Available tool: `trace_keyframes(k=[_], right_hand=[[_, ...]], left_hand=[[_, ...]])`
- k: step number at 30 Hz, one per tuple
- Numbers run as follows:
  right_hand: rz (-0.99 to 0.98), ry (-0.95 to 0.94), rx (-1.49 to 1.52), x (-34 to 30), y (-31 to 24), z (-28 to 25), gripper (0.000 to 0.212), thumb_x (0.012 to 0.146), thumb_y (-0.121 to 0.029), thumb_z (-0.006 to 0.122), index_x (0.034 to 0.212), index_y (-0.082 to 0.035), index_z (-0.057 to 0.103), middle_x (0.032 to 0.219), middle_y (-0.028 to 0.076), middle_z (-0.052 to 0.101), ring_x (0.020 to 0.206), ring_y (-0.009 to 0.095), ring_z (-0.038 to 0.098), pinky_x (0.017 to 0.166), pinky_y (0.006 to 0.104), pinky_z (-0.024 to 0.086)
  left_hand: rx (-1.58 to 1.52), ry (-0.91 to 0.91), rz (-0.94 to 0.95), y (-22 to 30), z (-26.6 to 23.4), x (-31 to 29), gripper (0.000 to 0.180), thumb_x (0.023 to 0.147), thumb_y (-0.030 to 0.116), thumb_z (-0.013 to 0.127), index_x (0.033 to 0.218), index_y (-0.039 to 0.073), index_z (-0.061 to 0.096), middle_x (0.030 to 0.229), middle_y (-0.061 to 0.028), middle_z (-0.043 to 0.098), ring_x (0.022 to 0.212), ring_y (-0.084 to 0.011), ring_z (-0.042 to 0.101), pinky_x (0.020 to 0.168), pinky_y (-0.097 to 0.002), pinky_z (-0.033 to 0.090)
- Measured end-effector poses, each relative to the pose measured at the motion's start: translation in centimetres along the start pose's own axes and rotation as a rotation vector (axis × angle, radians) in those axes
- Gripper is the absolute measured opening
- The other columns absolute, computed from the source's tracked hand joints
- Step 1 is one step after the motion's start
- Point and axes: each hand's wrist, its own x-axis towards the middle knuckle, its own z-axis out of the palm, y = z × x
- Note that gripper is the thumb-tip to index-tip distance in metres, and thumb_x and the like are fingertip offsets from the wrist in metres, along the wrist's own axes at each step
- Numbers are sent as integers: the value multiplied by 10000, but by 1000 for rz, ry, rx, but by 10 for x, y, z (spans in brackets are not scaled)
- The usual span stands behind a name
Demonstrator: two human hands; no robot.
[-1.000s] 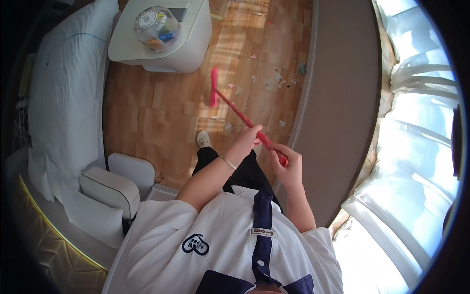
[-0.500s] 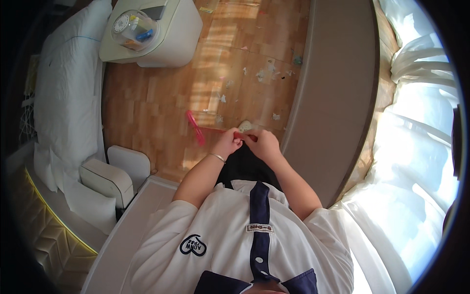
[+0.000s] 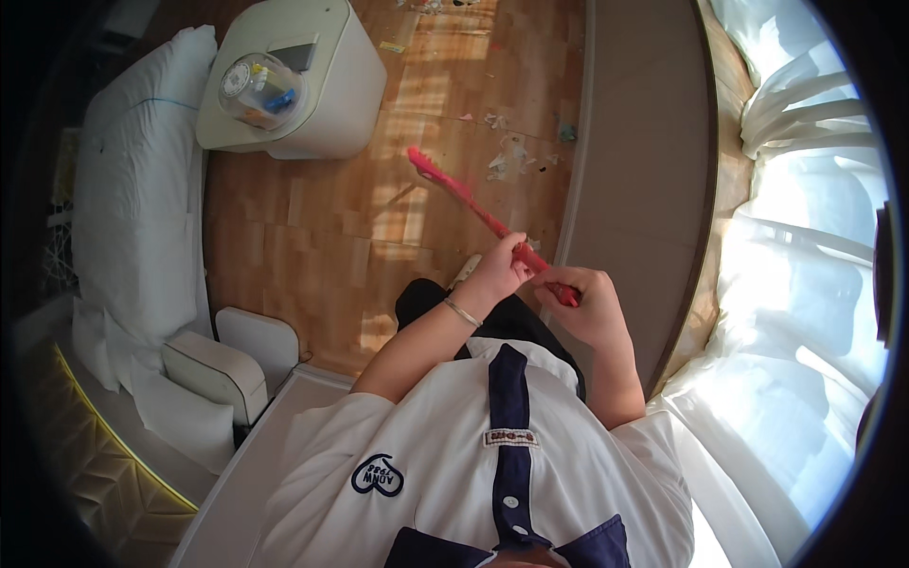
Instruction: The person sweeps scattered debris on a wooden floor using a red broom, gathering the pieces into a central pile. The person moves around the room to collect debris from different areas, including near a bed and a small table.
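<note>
A red broom-like tool (image 3: 488,220) with a long handle and a pink head slants from far left to near right in front of me. Its head, with what looks like a toothed or bristled edge, is over the wood floor; its exact kind is unclear. My left hand (image 3: 500,271) is closed around the middle of the handle. Near the handle's end, my right hand (image 3: 589,308) grips it, and the red tip shows beside the fingers. Torn white scraps (image 3: 511,156) lie on the floor beyond the tool.
A white rounded cabinet (image 3: 355,104) stands at the far left, with a clear domed container (image 3: 263,90) on top. White bedding (image 3: 142,208) runs along the left. On the right are a grey-brown panel (image 3: 644,142) and sheer white curtains (image 3: 805,256). A white boxy piece (image 3: 213,374) sits at left.
Both hands have moved right, and the right hand is now farther from the left. The tool has swung round, its head moving farther away and to the right.
</note>
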Motion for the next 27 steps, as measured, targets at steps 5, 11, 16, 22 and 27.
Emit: trace_keyframes(k=[5,11,16,22,27], right_hand=[[-10,-74,-77,19,11,24,182,737,-137,667,910,-89,696,687,139,622,588,268,597,584,316,476],[32,-31,-251,66,-14,62,135,720,-194,650,842,-146,682,669,89,623,629,284,612,579,372,486],[49,169,-332,115,-60,80,40,723,-175,614,729,-148,643,632,81,601,610,268,614,538,385,478],[7,167,-477,157,-112,144,114,743,-199,639,678,-117,593,560,67,550,521,231,594,479,335,464],[147,346,-113,175,-157,142,44,736,-144,650,778,-136,653,617,59,586,555,234,596,504,338,468]], left_hand=[[16,59,-170,1,-61,11,111,832,161,528,742,133,471,638,-2,494,460,-109,395,611,-294,419],[56,30,-251,52,-83,43,120,791,141,528,684,119,479,581,16,491,462,-118,425,503,-262,397],[258,166,-251,124,-24,38,113,778,156,550,694,89,513,574,-8,506,518,-151,494,533,-286,424],[589,-19,-335,233,-22,50,139,805,193,542,816,100,439,560,-19,473,516,-151,465,555,-344,433],[689,12,-93,282,13,22,109,830,138,527,800,121,424,598,-13,462,524,-138,457,529,-308,421]])
